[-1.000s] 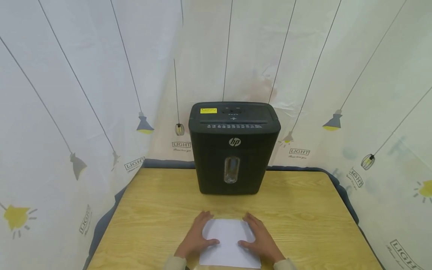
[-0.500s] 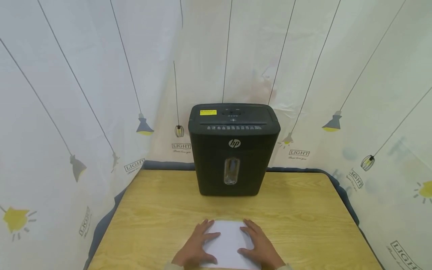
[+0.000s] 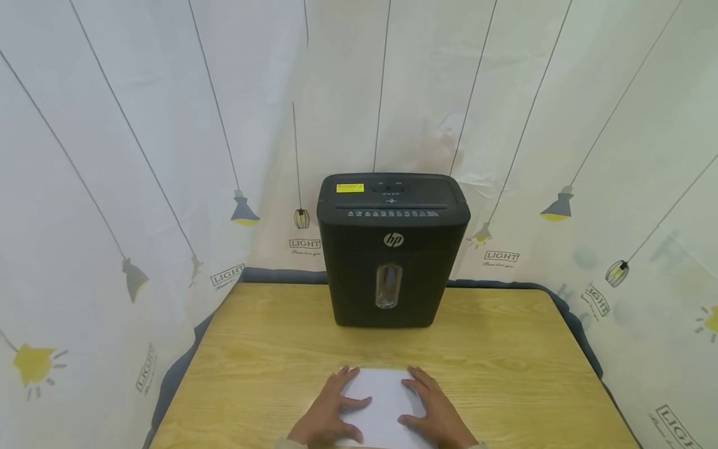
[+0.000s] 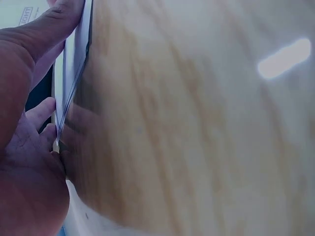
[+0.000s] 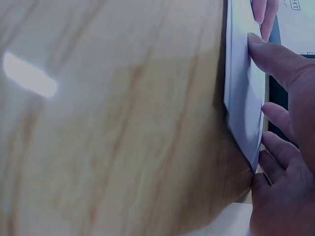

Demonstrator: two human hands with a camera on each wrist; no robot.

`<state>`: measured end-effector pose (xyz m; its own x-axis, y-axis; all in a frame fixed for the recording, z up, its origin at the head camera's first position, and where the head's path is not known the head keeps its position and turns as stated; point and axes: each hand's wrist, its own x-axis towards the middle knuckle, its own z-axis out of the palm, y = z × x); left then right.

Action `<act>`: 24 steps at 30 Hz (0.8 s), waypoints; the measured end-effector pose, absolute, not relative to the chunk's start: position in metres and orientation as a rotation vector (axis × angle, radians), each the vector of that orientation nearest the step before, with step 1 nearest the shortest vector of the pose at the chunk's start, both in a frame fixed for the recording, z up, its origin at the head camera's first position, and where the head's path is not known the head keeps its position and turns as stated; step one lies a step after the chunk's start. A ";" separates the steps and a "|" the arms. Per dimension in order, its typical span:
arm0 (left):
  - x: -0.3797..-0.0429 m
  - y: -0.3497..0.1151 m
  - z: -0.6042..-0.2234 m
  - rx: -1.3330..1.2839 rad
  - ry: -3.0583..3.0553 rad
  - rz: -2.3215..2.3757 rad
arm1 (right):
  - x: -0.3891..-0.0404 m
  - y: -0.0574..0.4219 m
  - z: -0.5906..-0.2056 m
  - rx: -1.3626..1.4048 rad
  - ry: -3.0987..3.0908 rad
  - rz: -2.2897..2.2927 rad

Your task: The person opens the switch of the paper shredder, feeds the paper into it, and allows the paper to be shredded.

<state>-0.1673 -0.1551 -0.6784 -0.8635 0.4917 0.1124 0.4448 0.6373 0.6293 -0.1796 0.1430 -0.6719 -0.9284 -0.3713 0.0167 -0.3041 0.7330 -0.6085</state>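
Note:
A stack of white paper [image 3: 384,405] lies on the wooden table [image 3: 505,355] at the bottom of the head view. Its layered edges show in both wrist views. At its left side, my left hand [image 3: 328,411] has fingers spread, with the thumb and index finger over the top sheet and the others along the edge. My right hand [image 3: 434,408] mirrors it on the right side, thumb resting on the paper [image 5: 243,83] and remaining fingers against the side. Beyond the paper stands a black HP paper shredder [image 3: 359,268], upright, with a feed slot on top.
Pale cloth curtains [image 3: 426,81] printed with hanging lamps enclose the back and sides of the table. A dark blue border [image 3: 286,275] runs along the table's back edge. Bright light reflects off the tabletop in both wrist views.
Both hands have slid slightly nearer along the paper's sides. The left index finger has come over the top sheet, and the left thumb has moved down. The shredder stays in place.

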 end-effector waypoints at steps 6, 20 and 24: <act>-0.167 -0.155 -0.679 0.844 2.794 1.025 | -0.177 0.142 -0.669 -0.544 2.826 -0.971; -0.166 -0.155 -0.679 0.786 2.822 0.994 | -0.180 0.152 -0.666 -0.749 2.699 -0.856; -0.166 -0.155 -0.678 0.785 2.821 1.007 | -0.181 0.154 -0.665 -0.834 2.689 -0.827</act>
<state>-0.1664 -0.1553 -0.6776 -0.8705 0.4762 0.1242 0.4472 0.6601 0.6035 -0.1812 0.1541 -0.6653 -0.8186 -0.5736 -0.0302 -0.4574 0.6828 -0.5697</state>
